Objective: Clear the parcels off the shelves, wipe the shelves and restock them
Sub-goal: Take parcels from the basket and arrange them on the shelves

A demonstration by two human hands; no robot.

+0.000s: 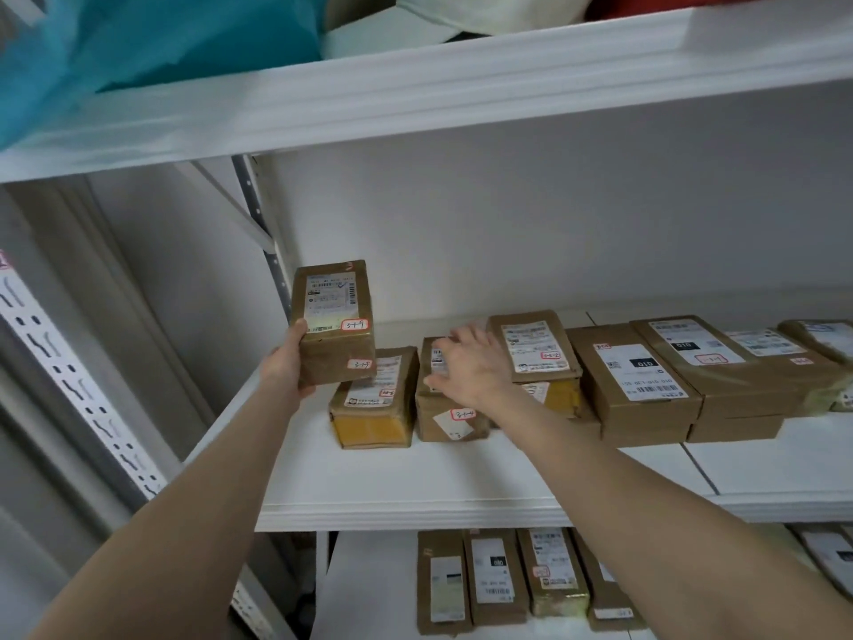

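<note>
My left hand (pixel 288 362) grips a small brown parcel (pixel 334 323) with a white label, lifted above the left end of the white middle shelf (pixel 415 482). Below it a taped brown parcel (pixel 374 401) lies on the shelf. My right hand (pixel 466 367) rests with spread fingers on top of the neighbouring brown parcel (pixel 450 420). Further right, several flat brown parcels sit in a row, among them a stacked one (pixel 535 346) and a larger box (pixel 639 381).
A lower shelf (pixel 364 588) carries several upright brown parcels (pixel 496 579). The top shelf (pixel 415 99) holds a blue bag (pixel 138 43) and white and red bundles. A perforated metal upright (pixel 69 371) stands at the left, with a grey wall behind.
</note>
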